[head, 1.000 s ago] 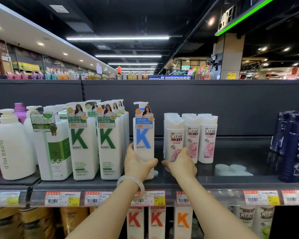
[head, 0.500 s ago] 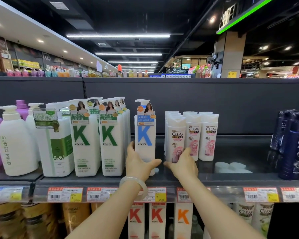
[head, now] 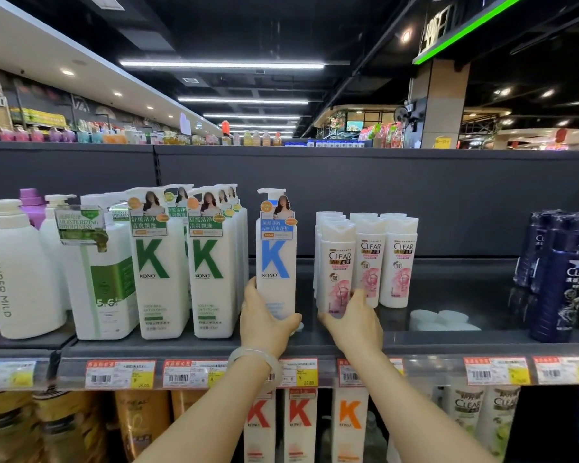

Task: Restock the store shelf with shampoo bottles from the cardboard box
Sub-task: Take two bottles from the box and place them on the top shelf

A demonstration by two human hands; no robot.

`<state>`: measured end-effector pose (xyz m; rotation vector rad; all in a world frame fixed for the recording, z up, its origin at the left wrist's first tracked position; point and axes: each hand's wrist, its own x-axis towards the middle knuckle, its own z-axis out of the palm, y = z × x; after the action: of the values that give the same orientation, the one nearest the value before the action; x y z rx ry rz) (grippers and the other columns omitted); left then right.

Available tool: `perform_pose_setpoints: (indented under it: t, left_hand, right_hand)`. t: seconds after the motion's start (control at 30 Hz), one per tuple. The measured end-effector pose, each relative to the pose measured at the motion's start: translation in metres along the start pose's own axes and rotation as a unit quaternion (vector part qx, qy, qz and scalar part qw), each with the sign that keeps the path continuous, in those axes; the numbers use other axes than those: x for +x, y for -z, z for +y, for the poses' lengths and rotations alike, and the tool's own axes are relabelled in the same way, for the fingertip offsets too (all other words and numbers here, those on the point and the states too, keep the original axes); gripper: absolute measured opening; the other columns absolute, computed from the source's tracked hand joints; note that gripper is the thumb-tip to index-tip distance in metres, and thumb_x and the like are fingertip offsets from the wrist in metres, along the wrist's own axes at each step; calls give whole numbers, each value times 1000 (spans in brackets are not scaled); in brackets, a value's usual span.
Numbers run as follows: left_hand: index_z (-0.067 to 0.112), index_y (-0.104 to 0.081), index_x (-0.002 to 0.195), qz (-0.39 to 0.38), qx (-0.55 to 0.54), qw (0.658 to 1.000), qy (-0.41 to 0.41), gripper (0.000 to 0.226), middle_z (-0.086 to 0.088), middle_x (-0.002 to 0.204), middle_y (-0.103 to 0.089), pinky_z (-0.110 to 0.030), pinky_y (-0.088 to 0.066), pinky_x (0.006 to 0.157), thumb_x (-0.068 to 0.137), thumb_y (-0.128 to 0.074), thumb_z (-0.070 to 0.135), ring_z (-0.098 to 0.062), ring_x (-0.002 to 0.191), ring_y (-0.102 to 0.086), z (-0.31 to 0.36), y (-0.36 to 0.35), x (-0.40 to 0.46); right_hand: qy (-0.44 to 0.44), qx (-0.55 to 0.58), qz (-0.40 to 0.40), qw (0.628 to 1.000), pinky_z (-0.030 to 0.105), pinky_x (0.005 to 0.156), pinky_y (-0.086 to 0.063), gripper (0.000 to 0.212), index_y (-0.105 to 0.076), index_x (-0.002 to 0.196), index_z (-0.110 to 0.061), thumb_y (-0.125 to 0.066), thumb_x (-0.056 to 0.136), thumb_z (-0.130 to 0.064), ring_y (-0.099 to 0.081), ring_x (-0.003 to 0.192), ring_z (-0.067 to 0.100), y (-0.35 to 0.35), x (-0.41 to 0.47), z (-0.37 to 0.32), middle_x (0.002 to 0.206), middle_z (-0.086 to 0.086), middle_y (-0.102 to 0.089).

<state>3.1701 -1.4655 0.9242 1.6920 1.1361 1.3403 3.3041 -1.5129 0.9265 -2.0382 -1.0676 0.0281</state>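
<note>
The left hand [head: 264, 324] grasps the base of a tall, rectangular white pump bottle [head: 276, 262] (blue "K" label), standing upright on the dark, smooth shelf [head: 448, 339]. The right hand [head: 355, 324] wraps the foot of a rounded, glossy white CLEAR bottle [head: 336, 265], front of its cluster. Green-K bottles [head: 184, 262] stand just left.

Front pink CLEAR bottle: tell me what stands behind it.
Behind the front pink CLEAR bottle, held low by the right hand, more white caps show a row running back. Their bodies are covered, so the count is unclear.
</note>
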Motion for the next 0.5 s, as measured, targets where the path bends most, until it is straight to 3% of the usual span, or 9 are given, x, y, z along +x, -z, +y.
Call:
perform_pose_setpoints:
  t: [0.2,0.37,0.5]
  left_hand:
    - [24,-25,134,0,-5,1000,-2,94,0,124,-48,-28,-41,92,61,-82,13,-17,115,-47,1,2,-3]
    - [22,-18,139,-8,16,1000,-16,105,-1,129,-44,-38,-40,104,58,-85,14,-16,122,-42,5,5,-8]
    - [17,-17,140,3,52,999,-1,105,-5,130,-43,-37,-42,102,60,-84,21,-20,122,-43,7,4,-11]
  right_hand:
    - [-1,6,-1,1000,31,67,-43,55,-36,112,-14,-69,77,-40,-59,99,28,-1,-1,1,113,10,-60]
    - [21,61,0,998,38,87,-46,73,-34,126,-10,-76,71,-34,-51,116,28,6,-3,-2,127,11,-52]
    - [31,69,-9,997,39,91,-46,75,-32,129,-10,-76,72,-32,-48,118,27,8,-8,-5,130,11,-48]
